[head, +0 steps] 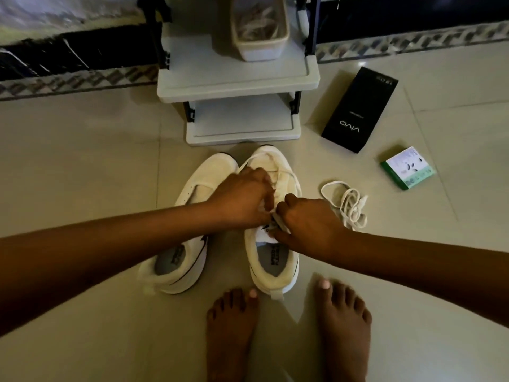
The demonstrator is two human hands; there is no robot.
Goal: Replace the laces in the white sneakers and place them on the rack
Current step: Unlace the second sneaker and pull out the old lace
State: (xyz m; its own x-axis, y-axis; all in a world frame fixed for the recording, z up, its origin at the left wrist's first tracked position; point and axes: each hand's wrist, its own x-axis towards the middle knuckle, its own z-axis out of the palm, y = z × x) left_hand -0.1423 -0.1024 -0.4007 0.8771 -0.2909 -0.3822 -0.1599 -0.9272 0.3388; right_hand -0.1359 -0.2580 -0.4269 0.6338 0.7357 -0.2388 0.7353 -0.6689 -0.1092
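Observation:
Two white sneakers stand side by side on the tiled floor, toes toward the rack. The left sneaker [192,205] has no lace in its eyelets. Over the right sneaker [271,260] both hands meet at the tongue. My left hand [242,198] pinches the white lace [286,172] that loops across the shoe's front. My right hand [305,221] pinches the lace at the tongue. A loose white lace [348,204] lies bunched on the floor to the right. The grey two-shelf rack [239,84] stands just beyond the shoes.
A translucent tub [259,31] of laces sits on the rack's upper shelf. A black phone box [360,108] and a small green-and-white box [407,168] lie on the floor at right. My bare feet [289,332] are right behind the shoes. A patterned wall border runs behind.

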